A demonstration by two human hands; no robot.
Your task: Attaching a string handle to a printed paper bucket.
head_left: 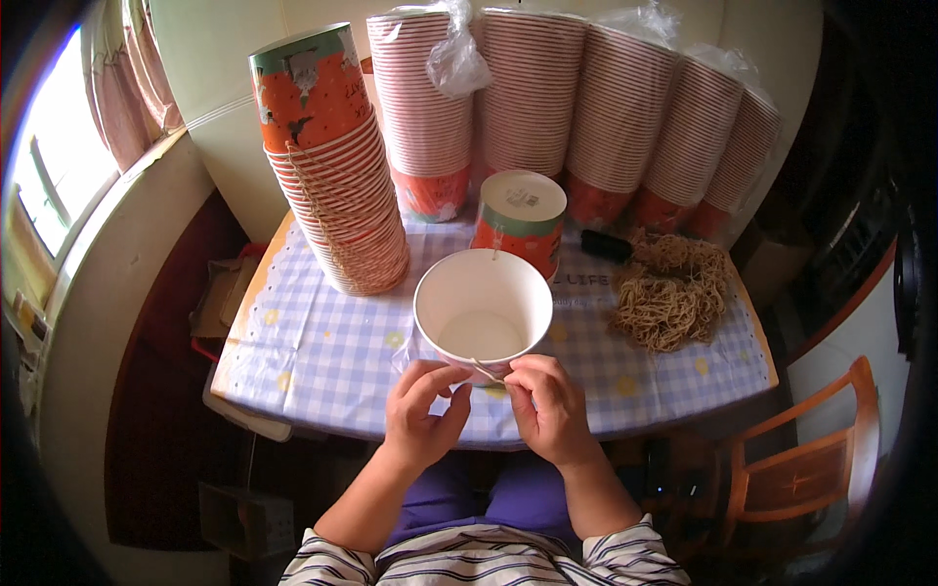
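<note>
Likely tying: right hand (550, 405) pinched on cord (479, 366) at near side of tub (484, 303); left hand (420, 410), can't tell (next wants even tension).

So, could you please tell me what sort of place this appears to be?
Most likely a room in a home, though I can't be certain: there is a curtained window, a checked tablecloth on the table, and a wooden chair at the right.
</note>
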